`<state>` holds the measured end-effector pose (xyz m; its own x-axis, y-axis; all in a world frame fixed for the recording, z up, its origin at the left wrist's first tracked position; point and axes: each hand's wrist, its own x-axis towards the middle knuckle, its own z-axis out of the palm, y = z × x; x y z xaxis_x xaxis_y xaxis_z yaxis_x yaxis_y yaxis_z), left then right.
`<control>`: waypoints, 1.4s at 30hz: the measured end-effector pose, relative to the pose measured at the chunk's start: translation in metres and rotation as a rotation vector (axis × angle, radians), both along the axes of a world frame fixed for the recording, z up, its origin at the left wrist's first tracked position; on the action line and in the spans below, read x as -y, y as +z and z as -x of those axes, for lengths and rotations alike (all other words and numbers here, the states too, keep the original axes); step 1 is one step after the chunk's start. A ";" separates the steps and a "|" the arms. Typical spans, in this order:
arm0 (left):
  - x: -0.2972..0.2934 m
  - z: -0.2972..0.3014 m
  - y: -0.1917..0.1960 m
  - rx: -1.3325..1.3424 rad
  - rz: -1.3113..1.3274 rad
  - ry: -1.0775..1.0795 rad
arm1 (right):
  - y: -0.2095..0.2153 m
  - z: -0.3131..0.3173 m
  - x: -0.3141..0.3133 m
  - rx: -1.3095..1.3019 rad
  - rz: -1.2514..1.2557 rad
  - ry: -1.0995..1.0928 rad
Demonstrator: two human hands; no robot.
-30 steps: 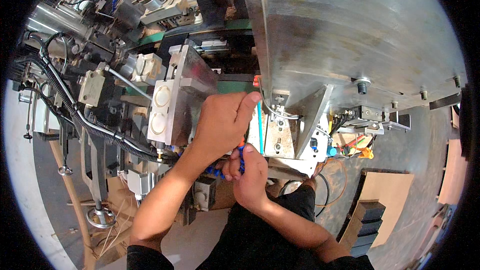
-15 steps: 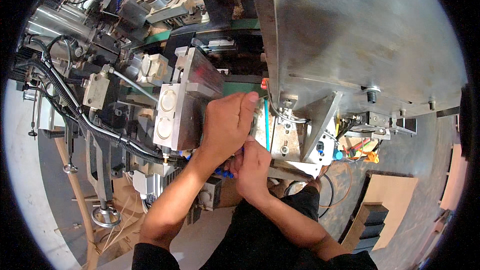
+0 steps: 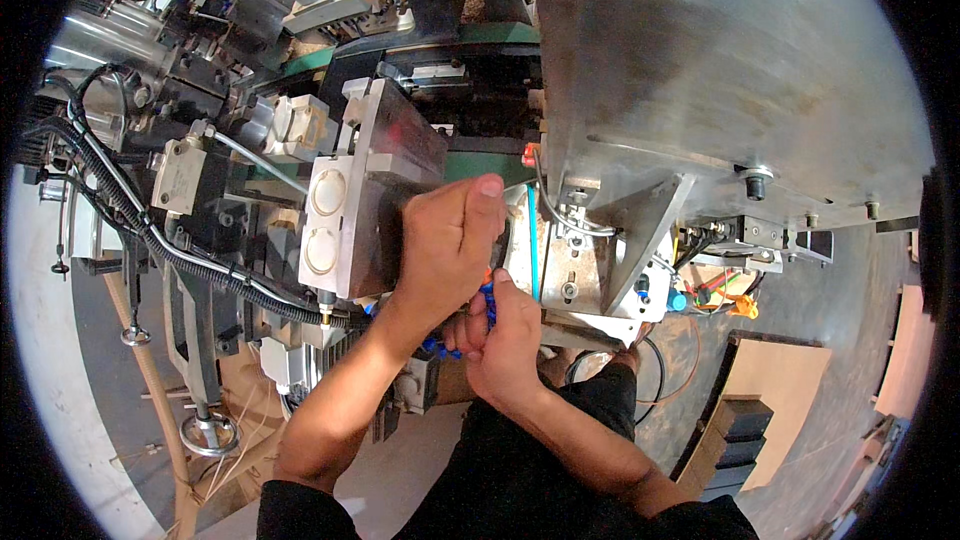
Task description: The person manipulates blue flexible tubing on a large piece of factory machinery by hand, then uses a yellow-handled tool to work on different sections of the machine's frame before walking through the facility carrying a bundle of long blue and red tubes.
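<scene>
Blue segmented plastic hose [image 3: 487, 302] with an orange tip sits low against the machine, just left of a thin teal tube [image 3: 533, 240] on the grey metal bracket [image 3: 590, 260]. Right hand [image 3: 505, 340] has its fingers clamped on this hose from below. Left hand [image 3: 445, 240] lies over it, fingers curled together against the rectangular steel block with two round white caps [image 3: 345, 210]. Black corrugated cable [image 3: 170, 250] runs further left.
</scene>
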<state>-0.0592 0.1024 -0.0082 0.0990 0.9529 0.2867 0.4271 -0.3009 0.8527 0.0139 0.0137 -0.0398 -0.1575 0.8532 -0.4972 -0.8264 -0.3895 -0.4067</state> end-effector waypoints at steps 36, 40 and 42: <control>0.007 0.003 -0.009 -0.070 0.034 0.002 | -0.034 -0.001 0.006 -0.100 -0.087 0.112; 0.014 0.004 0.011 -0.132 0.324 -0.093 | -0.024 -0.022 0.014 0.163 -0.228 0.245; 0.017 0.006 0.013 -0.127 0.274 -0.160 | -0.038 -0.038 0.018 0.535 -0.386 0.256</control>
